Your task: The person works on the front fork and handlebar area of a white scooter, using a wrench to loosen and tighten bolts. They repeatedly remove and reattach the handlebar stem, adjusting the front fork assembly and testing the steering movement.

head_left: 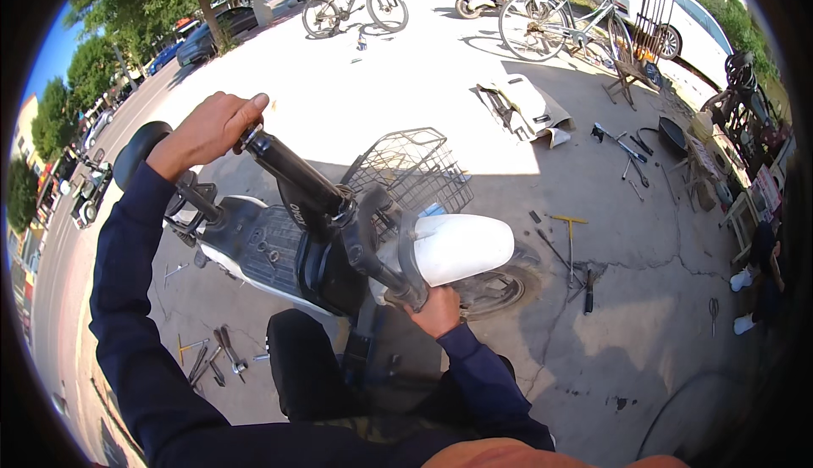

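Note:
In front of me is a small white-and-black electric scooter with a footboard (273,243), a white front fender (464,248) and a front wheel (500,288). My left hand (212,127) is closed at the top end of its black steering column (292,170), the thumb lying over the top; the fingers' undersides are hidden. Down by the fender, my right hand (437,311) wraps around the lower end of the fork leg (385,271). A wire basket (411,167) sits on the far side of the column. The black seat (144,153) is beyond my left forearm.
Right of the wheel lie a yellow T-handle wrench (570,222) and a black-handled tool (589,292). Several hand tools (224,354) are on the ground at left. White panels (523,108), bicycles (566,23) and a white car (699,27) stand farther off. A seated person's shoes (743,303) show at right.

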Tool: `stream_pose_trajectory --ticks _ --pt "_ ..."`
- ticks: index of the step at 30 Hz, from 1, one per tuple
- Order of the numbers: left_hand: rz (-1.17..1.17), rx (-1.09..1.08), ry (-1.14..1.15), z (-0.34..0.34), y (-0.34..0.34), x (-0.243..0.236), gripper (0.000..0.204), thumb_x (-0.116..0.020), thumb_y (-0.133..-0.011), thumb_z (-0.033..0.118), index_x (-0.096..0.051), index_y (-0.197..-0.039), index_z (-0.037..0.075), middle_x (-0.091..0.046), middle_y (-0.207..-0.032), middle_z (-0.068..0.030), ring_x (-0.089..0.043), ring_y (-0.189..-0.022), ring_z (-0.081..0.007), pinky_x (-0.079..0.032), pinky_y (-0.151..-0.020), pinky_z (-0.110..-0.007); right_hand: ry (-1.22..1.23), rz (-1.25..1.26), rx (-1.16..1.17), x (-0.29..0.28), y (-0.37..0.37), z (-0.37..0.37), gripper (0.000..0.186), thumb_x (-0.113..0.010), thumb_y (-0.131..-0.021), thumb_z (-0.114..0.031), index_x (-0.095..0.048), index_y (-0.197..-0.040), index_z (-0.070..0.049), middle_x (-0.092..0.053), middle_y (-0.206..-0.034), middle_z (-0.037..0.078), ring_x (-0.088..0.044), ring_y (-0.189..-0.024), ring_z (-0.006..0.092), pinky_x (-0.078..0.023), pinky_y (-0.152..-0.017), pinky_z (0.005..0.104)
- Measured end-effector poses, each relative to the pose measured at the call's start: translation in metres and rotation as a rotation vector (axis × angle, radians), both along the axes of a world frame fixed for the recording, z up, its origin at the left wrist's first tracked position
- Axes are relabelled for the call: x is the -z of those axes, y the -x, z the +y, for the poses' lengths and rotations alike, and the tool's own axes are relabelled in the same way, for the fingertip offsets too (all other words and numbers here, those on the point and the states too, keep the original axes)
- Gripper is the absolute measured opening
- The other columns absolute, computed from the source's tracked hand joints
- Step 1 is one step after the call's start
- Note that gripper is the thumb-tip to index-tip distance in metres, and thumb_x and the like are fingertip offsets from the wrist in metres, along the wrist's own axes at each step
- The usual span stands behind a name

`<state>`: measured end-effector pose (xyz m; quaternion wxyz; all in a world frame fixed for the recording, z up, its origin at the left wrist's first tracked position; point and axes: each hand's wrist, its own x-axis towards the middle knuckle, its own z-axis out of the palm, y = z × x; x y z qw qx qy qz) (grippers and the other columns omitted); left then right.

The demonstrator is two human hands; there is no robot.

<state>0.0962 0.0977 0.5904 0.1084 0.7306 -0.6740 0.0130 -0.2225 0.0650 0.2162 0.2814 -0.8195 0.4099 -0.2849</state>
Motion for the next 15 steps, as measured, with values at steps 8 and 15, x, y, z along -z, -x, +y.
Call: stream_pose_trajectory --ticks 8,15 --pt "-0.896 0.072 0.161 -0.013 -0.025 0.021 0.049 -0.04 -0.106 0.032 -0.063 -0.077 0.0 -0.062 -0.062 -0.0181 -0.063 -0.058 -0.0351 -0.053 -0.066 -0.045 0.102 -0.11 -0.004 -0.003 -0.004 0.001 0.063 -0.087 -0.063 -0.028 -0.068 -0.118 -0.004 -0.072 -0.093 0.022 -0.069 -0.085 0.0434 -0.056 -0.076 0.0502" --pt "-0.367 0.185 0.297 0.001 -0.019 0.02 0.063 -0.033 -0.108 0.047 -0.064 -0.073 0.003 -0.055 -0.056 -0.0123 -0.058 -0.054 -0.0328 -0.048 -0.061 -0.044 0.147 -0.103 -0.005 0.0 -0.004 0.001 0.069 -0.089 -0.062 -0.025 -0.064 -0.121 -0.001 -0.071 -0.098 0.023 -0.068 -0.089 0.0442 -0.056 -0.08 0.0499"
